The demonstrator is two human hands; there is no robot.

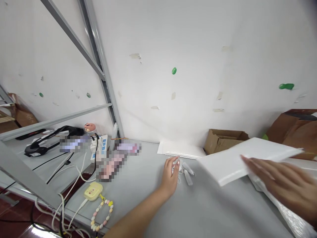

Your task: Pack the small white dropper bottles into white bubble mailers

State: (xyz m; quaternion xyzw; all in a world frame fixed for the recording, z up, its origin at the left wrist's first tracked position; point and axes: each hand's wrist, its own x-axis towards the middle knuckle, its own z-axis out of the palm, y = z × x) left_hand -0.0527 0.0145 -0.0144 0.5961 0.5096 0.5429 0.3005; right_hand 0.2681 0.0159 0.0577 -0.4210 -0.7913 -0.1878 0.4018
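My left hand (170, 175) is at the middle of the grey table, fingers bent, with a gap between thumb and forefinger. Right beside its fingertips lie several small white tag-like pieces (188, 177) with thin loops; whether the fingers touch them I cannot tell. On the right, my right hand (284, 185) is smeared by motion, its fingers stretched out along the near side of a flat white packet (237, 158). That packet sits tilted above the table, over a clear plastic wrap (284, 208). The right thumb is hidden.
Against the wall lie white flat sheets (183, 150), beside an open cardboard box (223, 140). A larger brown box (294, 132) stands at far right. To the left are a yellow earphone case (93, 191), a bead strap (102, 215), a power strip (100, 148), cables and a metal frame (99, 62).
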